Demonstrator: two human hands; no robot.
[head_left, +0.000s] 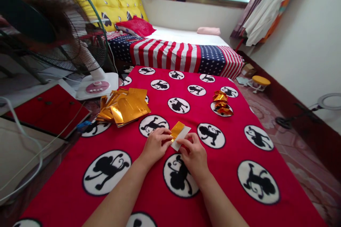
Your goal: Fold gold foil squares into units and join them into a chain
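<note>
Between my hands is a small sheet of gold foil paper (pixel 178 128), partly folded so that a white strip of its back shows along the right side. My left hand (pixel 157 142) grips its left edge with bent fingers. On the other side, my right hand (pixel 194 150) pinches the white part near the lower right. Farther left lies a loose pile of flat gold foil sheets (pixel 130 106). Several folded gold foil pieces (pixel 221 103) sit in a short row at the right, away from both hands.
A red cloth with monkey prints (pixel 183 115) covers the surface under everything. To the left stands a fan (pixel 97 81) close to the pile, with a white cable (pixel 39 152) nearby. Beyond are a bed (pixel 170 55), a yellow stool (pixel 261 81) and a stand (pixel 301 113).
</note>
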